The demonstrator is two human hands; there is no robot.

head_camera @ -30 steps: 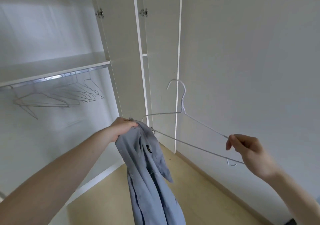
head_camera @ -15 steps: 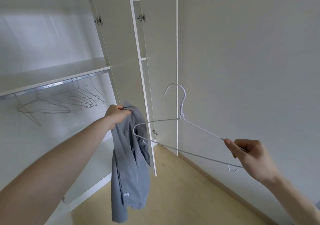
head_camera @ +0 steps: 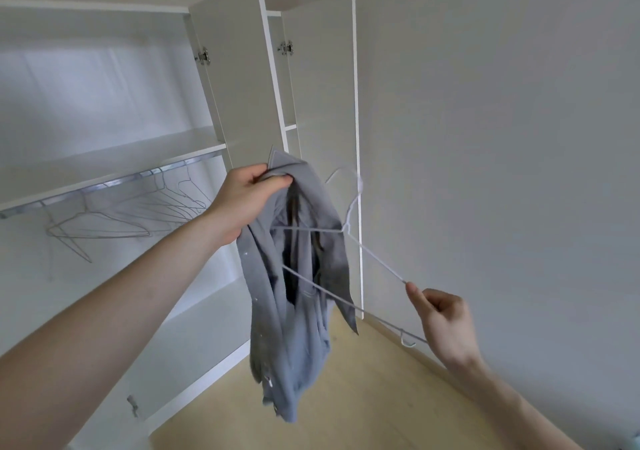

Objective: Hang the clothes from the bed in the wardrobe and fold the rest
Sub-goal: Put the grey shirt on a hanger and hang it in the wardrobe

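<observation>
A blue-grey shirt point(head_camera: 294, 328) hangs in the air in front of the open wardrobe point(head_camera: 114, 158). My left hand point(head_camera: 242, 200) grips it at the collar, at about chest height. My right hand point(head_camera: 443, 321) pinches the right end of a white wire hanger point(head_camera: 374, 262). The hanger's left arm reaches into the opening of the shirt, and its hook points up beside the door edge. The shirt hides the hanger's left tip.
Several bare wire hangers point(head_camera: 138, 214) hang on the metal rail point(head_camera: 104, 186) under the wardrobe shelf. Two white wardrobe doors point(head_camera: 322, 120) stand open behind the shirt. A plain wall fills the right side, with wooden floor point(head_camera: 363, 397) below.
My left hand has raised the shirt and brought it to the right. The hanger's left end, which was beside the shirt, now sits inside the shirt's opening.
</observation>
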